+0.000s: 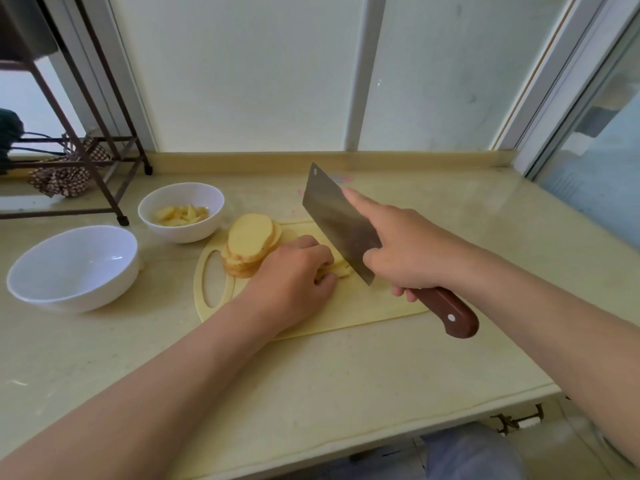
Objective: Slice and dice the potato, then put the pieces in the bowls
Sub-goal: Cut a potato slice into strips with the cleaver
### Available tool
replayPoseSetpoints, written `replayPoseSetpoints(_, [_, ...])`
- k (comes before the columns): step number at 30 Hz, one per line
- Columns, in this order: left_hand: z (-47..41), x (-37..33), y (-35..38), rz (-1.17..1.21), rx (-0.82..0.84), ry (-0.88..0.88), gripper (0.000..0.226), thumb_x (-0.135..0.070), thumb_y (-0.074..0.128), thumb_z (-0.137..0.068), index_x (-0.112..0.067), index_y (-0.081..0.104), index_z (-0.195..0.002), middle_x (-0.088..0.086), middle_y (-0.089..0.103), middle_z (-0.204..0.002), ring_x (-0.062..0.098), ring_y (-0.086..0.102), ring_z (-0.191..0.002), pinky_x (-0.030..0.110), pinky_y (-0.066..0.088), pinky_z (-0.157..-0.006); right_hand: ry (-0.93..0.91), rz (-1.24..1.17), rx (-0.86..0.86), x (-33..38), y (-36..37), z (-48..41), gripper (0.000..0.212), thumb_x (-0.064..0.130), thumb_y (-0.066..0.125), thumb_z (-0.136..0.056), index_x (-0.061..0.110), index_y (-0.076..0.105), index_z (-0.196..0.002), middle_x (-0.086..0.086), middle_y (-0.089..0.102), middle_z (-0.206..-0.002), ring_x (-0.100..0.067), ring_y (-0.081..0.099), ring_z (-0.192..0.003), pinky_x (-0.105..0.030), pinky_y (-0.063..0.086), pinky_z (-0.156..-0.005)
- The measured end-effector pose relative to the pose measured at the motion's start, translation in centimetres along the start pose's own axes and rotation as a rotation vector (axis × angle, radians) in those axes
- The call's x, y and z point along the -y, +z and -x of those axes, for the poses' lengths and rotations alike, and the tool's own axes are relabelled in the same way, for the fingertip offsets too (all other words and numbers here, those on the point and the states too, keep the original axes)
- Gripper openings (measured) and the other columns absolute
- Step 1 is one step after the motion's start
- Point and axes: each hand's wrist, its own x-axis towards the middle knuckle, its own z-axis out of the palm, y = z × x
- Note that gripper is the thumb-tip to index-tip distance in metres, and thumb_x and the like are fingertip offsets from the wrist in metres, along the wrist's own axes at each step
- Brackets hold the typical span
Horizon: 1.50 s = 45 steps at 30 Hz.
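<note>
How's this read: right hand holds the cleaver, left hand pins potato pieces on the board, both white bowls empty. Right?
One error: the head view shows only the near bowl empty; the far bowl holds cut potato pieces. Right hand on the cleaver, left hand pinning potato on the cutting board: correct.

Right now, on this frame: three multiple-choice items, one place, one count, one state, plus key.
1. Where is the stack of potato slices? A) on the cutting board B) in a bowl C) on a plate
2. How many white bowls stand on the counter? A) one B) two C) three
3. What is the right hand doing? A) lying flat B) gripping the cleaver C) lifting a bowl
Key: 1 A, it sits on the board beside the left hand, which holds cut potato. 2 B, the far bowl with potato pieces and the near bowl. 3 B, it curls round the handle.
</note>
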Motion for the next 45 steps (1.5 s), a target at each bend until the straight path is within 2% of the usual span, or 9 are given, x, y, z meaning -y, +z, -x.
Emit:
replayPoseSetpoints(5, [0.0, 0.1, 0.3, -0.009, -0.006, -0.003, 0.017, -0.020, 0.069, -0.084, -0.009, 0.070, -0.096, 0.006, 0.064, -0.096, 0.027, 0.060, -0.086, 0.042, 0.052, -0.072, -0.026, 0.027, 0.020, 0.7, -0.1, 1.3, 0.099, 0.003, 0.045, -0.092, 0.064, 0.000, -0.156, 0.003, 0.056, -0.096, -0.022, 0.069, -0.050, -0.038, 0.060, -0.045])
replayPoseSetpoints(10, [-0.1, -0.1, 0.2, -0.013, -0.019, -0.001, 0.018, -0.023, 0.069, -0.085, -0.010, 0.070, -0.099, 0.005, 0.065, -0.098, 0.024, 0.059, -0.088, 0.039, 0.050, -0.073, -0.032, 0.041, 0.043, 0.7, 0.5, 1.5, 0.101, 0.003, 0.046, -0.091, 0.066, 0.000, -0.155, 0.009, 0.052, -0.099, -0.024, 0.071, -0.053, -0.041, 0.061, -0.046])
replayPoseSetpoints(16, [0.0, 0.1, 0.4, -0.020, -0.040, 0.027, 0.013, -0.019, 0.071, -0.083, -0.009, 0.071, -0.091, 0.006, 0.065, -0.091, 0.026, 0.060, -0.082, 0.037, 0.051, -0.067, -0.024, 0.076, 0.085, 0.4, 0.1, 2.4, 0.100, 0.005, 0.045, -0.091, 0.068, -0.002, -0.153, 0.001, 0.058, -0.085, -0.024, 0.070, -0.051, -0.043, 0.063, -0.050])
replayPoseSetpoints(21, [0.0, 0.1, 0.5, -0.017, -0.049, 0.040, 0.011, -0.017, 0.072, -0.082, -0.009, 0.072, -0.089, 0.006, 0.065, -0.092, 0.026, 0.060, -0.081, 0.038, 0.052, -0.067, -0.011, 0.103, 0.115, 0.4, -0.2, 2.8, 0.099, 0.007, 0.044, -0.093, 0.068, -0.005, -0.153, -0.002, 0.058, -0.084, -0.027, 0.072, -0.055, -0.043, 0.063, -0.050])
replayPoseSetpoints(25, [-0.1, 0.2, 0.6, -0.042, -0.062, 0.058, 0.011, -0.014, 0.075, -0.078, -0.008, 0.073, -0.087, 0.008, 0.059, -0.091, 0.025, 0.055, -0.079, 0.031, 0.047, -0.065, -0.004, 0.142, 0.126, 0.6, -0.2, 2.8, 0.099, 0.007, 0.043, -0.093, 0.068, -0.008, -0.152, -0.004, 0.063, -0.081, -0.027, 0.072, -0.055, -0.042, 0.063, -0.050])
replayPoseSetpoints(28, [-0.1, 0.3, 0.7, -0.056, -0.067, 0.065, 0.009, -0.014, 0.074, -0.078, -0.007, 0.071, -0.083, 0.007, 0.056, -0.089, 0.025, 0.054, -0.078, 0.030, 0.044, -0.064, 0.016, 0.171, 0.140, 0.9, -0.1, 2.7, 0.100, 0.008, 0.041, -0.092, 0.070, -0.013, -0.149, -0.011, 0.069, -0.078, -0.029, 0.073, -0.055, -0.045, 0.064, -0.053])
replayPoseSetpoints(36, [-0.1, 0.5, 0.8, -0.068, -0.061, 0.088, 0.010, -0.016, 0.072, -0.080, -0.008, 0.074, -0.086, 0.006, 0.058, -0.086, 0.026, 0.056, -0.077, 0.038, 0.050, -0.062, 0.042, 0.218, 0.181, 1.4, 0.3, 2.5, 0.101, 0.007, 0.042, -0.095, 0.069, -0.018, -0.148, -0.012, 0.067, -0.081, -0.033, 0.073, -0.058, -0.046, 0.064, -0.054])
replayPoseSetpoints(41, [-0.1, 0.7, 0.9, -0.053, -0.070, 0.084, 0.011, -0.015, 0.075, -0.077, -0.007, 0.075, -0.085, 0.008, 0.058, -0.084, 0.027, 0.057, -0.074, 0.037, 0.050, -0.059, 0.034, 0.226, 0.175, 1.6, 1.1, 1.0, 0.103, 0.005, 0.043, -0.094, 0.062, -0.020, -0.152, -0.010, 0.064, -0.079, -0.027, 0.067, -0.048, -0.038, 0.062, -0.048])
replayPoseSetpoints(45, [-0.1, 0.8, 0.4, -0.014, -0.005, 0.085, 0.016, -0.017, 0.075, -0.079, -0.011, 0.076, -0.093, 0.007, 0.060, -0.089, 0.025, 0.059, -0.078, 0.039, 0.053, -0.064, 0.007, 0.201, 0.157, 2.0, 1.4, -0.6, 0.102, 0.002, 0.042, -0.094, 0.056, -0.018, -0.156, -0.013, 0.064, -0.083, -0.029, 0.068, -0.053, -0.031, 0.058, -0.042])
